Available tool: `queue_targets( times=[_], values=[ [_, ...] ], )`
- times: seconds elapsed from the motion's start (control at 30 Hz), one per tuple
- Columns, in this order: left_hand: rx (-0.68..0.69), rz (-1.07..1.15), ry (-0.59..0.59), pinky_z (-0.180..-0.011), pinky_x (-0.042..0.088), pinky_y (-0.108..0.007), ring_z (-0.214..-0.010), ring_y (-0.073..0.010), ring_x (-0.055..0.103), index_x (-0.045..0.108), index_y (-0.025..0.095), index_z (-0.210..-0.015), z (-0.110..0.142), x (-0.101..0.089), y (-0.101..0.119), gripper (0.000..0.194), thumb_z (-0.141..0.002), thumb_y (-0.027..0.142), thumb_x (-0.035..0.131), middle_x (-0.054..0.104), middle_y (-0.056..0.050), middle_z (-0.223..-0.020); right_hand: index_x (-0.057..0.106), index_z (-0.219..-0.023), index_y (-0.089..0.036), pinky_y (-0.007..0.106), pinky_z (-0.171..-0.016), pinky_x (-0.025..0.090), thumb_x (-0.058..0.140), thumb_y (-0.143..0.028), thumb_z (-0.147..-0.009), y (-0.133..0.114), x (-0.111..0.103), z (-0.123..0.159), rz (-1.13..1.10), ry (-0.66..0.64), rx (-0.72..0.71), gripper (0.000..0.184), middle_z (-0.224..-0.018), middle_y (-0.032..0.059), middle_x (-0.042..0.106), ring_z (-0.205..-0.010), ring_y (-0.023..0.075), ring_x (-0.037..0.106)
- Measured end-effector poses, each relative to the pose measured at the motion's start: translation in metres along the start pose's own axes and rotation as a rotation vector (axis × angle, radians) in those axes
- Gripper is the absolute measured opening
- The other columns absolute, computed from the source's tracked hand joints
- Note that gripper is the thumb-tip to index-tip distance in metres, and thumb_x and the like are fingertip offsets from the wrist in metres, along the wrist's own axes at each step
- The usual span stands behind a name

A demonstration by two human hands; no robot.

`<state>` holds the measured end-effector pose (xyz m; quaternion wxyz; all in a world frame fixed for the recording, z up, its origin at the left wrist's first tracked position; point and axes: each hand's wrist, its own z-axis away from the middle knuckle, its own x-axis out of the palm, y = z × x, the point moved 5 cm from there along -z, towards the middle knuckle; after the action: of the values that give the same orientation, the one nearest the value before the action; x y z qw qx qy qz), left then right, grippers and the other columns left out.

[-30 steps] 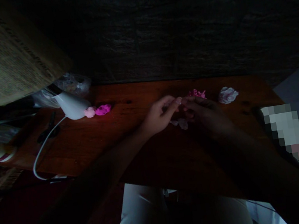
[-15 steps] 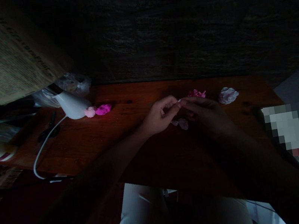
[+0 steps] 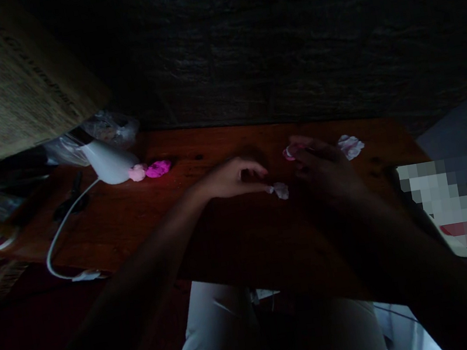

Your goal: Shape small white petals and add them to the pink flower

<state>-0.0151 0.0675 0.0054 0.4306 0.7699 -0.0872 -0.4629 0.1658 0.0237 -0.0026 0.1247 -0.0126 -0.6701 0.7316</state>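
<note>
My left hand (image 3: 234, 178) is just above the wooden table, its thumb and fingers apart with nothing between them. Its thumb tip is close to a small, pale, crumpled piece (image 3: 281, 191), perhaps a petal of modelling clay. To the right, the fingers of my right hand (image 3: 324, 163) are closed around a small pink piece with a paler edge (image 3: 289, 153). Shadow and my fingers hide most of that piece. A pale pink ruffled flower-like lump (image 3: 351, 146) lies just beyond my right hand.
On the left, a white lamp base (image 3: 111, 162) stands beside a light pink lump (image 3: 137, 172) and a magenta lump (image 3: 158, 168). Scissors (image 3: 70, 205) and a white cable (image 3: 55, 241) are nearby. A newsprint-patterned shade (image 3: 19, 84) overhangs the wooden table (image 3: 206, 144).
My hands have come apart from their shared pinch. The left moved left and opened; the right now has a pink piece at its fingertips. The view shifted slightly.
</note>
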Motion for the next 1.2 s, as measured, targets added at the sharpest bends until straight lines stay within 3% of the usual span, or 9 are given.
queue_targets(
  times=[0.2,0.43,0.7,0.87,1.03,1.2],
  values=[
    [0.041,0.005,-0.080,-0.082,0.049,-0.031,-0.089,-0.0163,0.065,0.074,0.017,-0.100,-0.001,0.005,-0.003,0.028,-0.076,0.029,0.079,0.073,-0.009,-0.099,0.075,-0.087,-0.026,0.027,-0.064,0.045,0.085,-0.041,-0.062,0.001,0.002,0.000,-0.007,-0.048,-0.013,0.031,-0.096,0.0020,0.071,-0.083,0.0150,0.063],
    [0.043,-0.028,-0.083,-0.081,0.047,-0.031,-0.087,-0.0160,0.064,0.076,0.020,-0.095,-0.001,0.006,-0.003,0.022,-0.076,0.028,0.079,0.072,-0.006,-0.093,0.074,-0.091,-0.027,0.027,-0.065,0.048,0.085,-0.040,-0.065,0.001,0.003,0.000,-0.026,-0.076,0.001,0.031,-0.094,0.0011,0.072,-0.082,0.0152,0.065],
    [0.041,0.009,-0.077,-0.077,0.046,-0.028,-0.083,-0.0150,0.064,0.076,0.018,-0.087,-0.001,0.005,0.001,0.014,-0.078,0.028,0.077,0.072,-0.006,-0.089,0.075,-0.088,-0.027,0.028,-0.073,0.054,0.088,-0.035,-0.061,0.000,0.008,0.004,-0.081,-0.139,0.035,0.031,-0.093,0.0010,0.073,-0.095,0.0188,0.070],
    [-0.039,0.135,-0.050,-0.069,0.046,-0.024,-0.073,-0.0113,0.062,0.075,0.016,-0.090,-0.001,0.003,0.005,0.018,-0.078,0.030,0.076,0.072,-0.003,-0.083,0.075,-0.089,-0.027,0.029,-0.072,0.056,0.087,-0.036,-0.063,0.000,0.007,0.004,-0.065,-0.175,0.019,0.030,-0.095,0.0012,0.073,-0.089,0.0171,0.070],
    [-0.078,0.385,-0.036,-0.075,0.050,-0.027,-0.080,-0.0125,0.066,0.072,0.015,-0.091,-0.002,0.011,0.007,0.026,-0.075,0.034,0.078,0.074,-0.005,-0.089,0.074,-0.086,-0.026,0.028,-0.070,0.056,0.086,-0.036,-0.064,0.000,0.005,0.002,-0.078,-0.136,0.018,0.028,-0.098,0.0025,0.073,-0.092,0.0189,0.071],
    [-0.104,0.479,-0.054,-0.078,0.051,-0.028,-0.083,-0.0133,0.068,0.071,0.013,-0.091,-0.004,0.018,0.004,0.029,-0.073,0.034,0.080,0.074,-0.006,-0.092,0.074,-0.084,-0.025,0.029,-0.078,0.056,0.087,-0.031,-0.062,-0.002,0.007,0.003,-0.132,-0.133,0.018,0.027,-0.093,0.0009,0.074,-0.092,0.0176,0.070]
  ],
)
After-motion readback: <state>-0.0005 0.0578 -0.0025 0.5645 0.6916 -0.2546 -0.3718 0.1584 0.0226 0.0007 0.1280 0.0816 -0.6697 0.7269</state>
